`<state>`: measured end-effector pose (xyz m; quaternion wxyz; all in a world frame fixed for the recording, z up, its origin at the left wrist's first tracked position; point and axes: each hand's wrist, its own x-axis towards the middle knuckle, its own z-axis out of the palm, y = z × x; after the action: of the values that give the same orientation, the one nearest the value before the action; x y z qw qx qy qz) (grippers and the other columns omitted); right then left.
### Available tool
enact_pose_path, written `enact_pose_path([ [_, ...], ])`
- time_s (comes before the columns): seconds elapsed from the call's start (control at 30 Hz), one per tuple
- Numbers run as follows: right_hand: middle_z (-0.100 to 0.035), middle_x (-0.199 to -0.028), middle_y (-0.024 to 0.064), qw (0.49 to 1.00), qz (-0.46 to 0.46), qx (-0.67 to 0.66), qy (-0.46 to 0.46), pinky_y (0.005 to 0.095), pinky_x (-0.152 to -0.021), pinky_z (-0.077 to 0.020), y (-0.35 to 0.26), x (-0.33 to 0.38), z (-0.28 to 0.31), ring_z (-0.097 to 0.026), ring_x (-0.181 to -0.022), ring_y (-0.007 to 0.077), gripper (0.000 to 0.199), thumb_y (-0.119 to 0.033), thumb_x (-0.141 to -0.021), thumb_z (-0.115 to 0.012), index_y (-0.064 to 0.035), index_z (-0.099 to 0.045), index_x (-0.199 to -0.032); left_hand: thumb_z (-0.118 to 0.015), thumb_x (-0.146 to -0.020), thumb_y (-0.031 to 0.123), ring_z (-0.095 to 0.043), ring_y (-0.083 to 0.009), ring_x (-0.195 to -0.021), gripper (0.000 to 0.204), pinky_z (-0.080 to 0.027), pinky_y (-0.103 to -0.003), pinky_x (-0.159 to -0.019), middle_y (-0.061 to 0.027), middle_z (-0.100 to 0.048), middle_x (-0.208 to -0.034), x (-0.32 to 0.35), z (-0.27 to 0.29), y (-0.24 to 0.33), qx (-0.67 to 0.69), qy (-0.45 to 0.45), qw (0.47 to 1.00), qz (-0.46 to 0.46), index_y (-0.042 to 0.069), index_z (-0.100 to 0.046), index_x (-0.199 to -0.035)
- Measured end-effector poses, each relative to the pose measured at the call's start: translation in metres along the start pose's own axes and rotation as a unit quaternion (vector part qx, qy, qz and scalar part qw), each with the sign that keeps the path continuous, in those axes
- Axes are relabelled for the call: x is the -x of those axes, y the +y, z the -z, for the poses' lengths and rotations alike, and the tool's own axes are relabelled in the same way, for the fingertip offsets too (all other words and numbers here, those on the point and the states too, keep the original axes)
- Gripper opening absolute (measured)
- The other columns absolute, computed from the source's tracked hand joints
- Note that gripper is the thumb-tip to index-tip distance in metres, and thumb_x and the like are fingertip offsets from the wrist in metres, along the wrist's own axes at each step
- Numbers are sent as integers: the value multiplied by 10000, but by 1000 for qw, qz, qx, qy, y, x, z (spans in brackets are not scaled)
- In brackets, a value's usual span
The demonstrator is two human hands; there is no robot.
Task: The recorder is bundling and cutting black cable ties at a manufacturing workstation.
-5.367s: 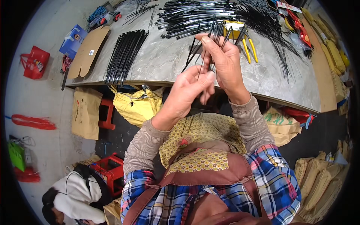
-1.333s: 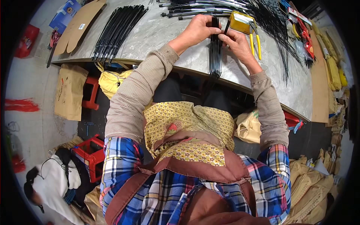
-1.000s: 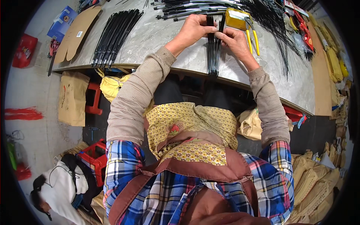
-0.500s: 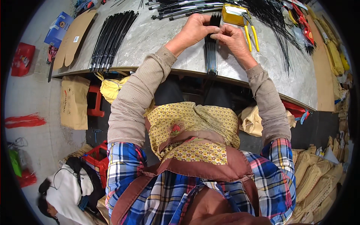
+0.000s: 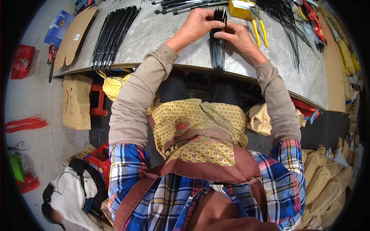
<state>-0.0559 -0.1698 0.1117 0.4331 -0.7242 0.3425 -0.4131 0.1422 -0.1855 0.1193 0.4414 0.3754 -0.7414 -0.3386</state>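
A bundle of thin black rods or cable ties (image 5: 218, 50) lies on the grey table (image 5: 162, 34), running from my hands down to the near table edge. My left hand (image 5: 196, 25) grips the far end of the bundle from the left. My right hand (image 5: 237, 36) pinches the same end from the right, fingertips touching the strands. Both hands sit close together at the top of the bundle.
A second flat row of black ties (image 5: 113, 34) lies at the table's left. Yellow-handled pliers (image 5: 259, 27) and a yellow box (image 5: 241, 8) sit right of my hands, with a loose black pile (image 5: 287, 19) beyond. Cardboard pieces (image 5: 75, 32), paper bags (image 5: 77, 102), red stools below.
The bundle has been brought down from in front of my chest onto the table; both hands now hold its far end, shifting slightly between the recent frames.
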Motion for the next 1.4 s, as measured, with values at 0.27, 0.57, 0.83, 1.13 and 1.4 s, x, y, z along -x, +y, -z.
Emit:
enact_pose_path([
  [0.27, -641, -831, 14, 992, 6, 124, -25, 251, -658, -453, 12, -3, -12, -535, -703, 82, 240, -233, -928, -716, 1, -707, -983, -626, -847, -31, -578, -86, -701, 182, -484, -200, -666, -25, -716, -834, -4, -1, -19, 150, 9, 988, 19, -1, -732, -992],
  [0.57, -626, -795, -35, 998, 26, 65, -5, 189, -601, -423, -3, -5, -24, -509, -655, 40, 151, -192, -951, -691, -56, -736, -998, -668, -820, -34, -550, -67, -665, 71, -466, -209, -620, -15, -682, -794, 1, 2, -8, 203, 0, 978, 55, -13, -712, -872],
  [0.83, -659, -860, 23, 990, 101, 99, -2, 263, -672, -472, 10, -15, -19, -560, -715, 103, 253, -241, -946, -698, 6, -711, -996, -698, -803, -39, -556, -71, -662, 54, -462, -201, -623, -10, -679, -770, -6, 11, -6, 126, -15, 992, -11, -14, -716, -848],
  [1.13, -639, -729, 22, 982, 77, 162, 52, 292, -577, -447, 36, -27, -15, -557, -639, 141, 123, -116, -927, -617, -22, -694, -949, -725, -808, 8, -544, -81, -591, 62, -464, -201, -554, -35, -682, -718, 4, 21, 41, 137, 33, 990, -7, -26, -725, -860],
  [1.4, -652, -824, 47, 957, 246, 152, 23, 305, -632, -445, -29, -27, -11, -557, -690, 165, 104, -105, -921, -633, -12, -678, -936, -710, -834, 15, -520, -70, -571, 36, -445, -183, -548, -11, -661, -689, 8, 31, 69, 84, 28, 992, -91, -18, -725, -834],
])
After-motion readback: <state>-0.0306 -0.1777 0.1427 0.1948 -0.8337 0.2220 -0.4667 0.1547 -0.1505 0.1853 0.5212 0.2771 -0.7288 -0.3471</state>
